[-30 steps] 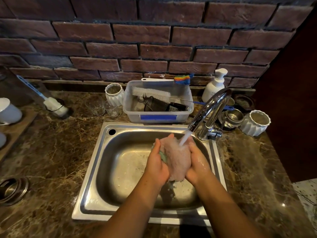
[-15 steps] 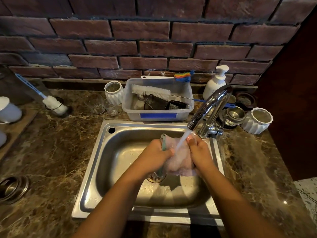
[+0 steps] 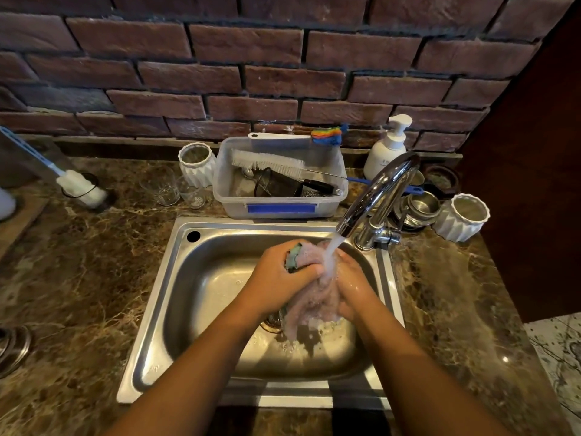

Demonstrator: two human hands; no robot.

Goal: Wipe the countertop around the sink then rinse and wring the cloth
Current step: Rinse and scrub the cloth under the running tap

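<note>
Both the left hand [image 3: 276, 275] and the right hand [image 3: 352, 284] gripped the wet pink fluffy cloth [image 3: 311, 297] under the chrome tap [image 3: 377, 196]; since half a second before, the cloth hung lower.

Both bare arms came up from the bottom of the view and pointed in toward each other, so the two hands met in the middle. The left hand [image 3: 276, 273] was on the left side, with its back facing up and its fingers curled over the top of the wet, fuzzy pink cloth with a teal edge [image 3: 311, 297]. The right hand [image 3: 352, 286] was on the right side, pressed against the cloth, with its fingers wrapped around it. The skin of the right hand looked wet and shiny. The two hands squeezed the cloth between them, close together and almost touching.
</note>
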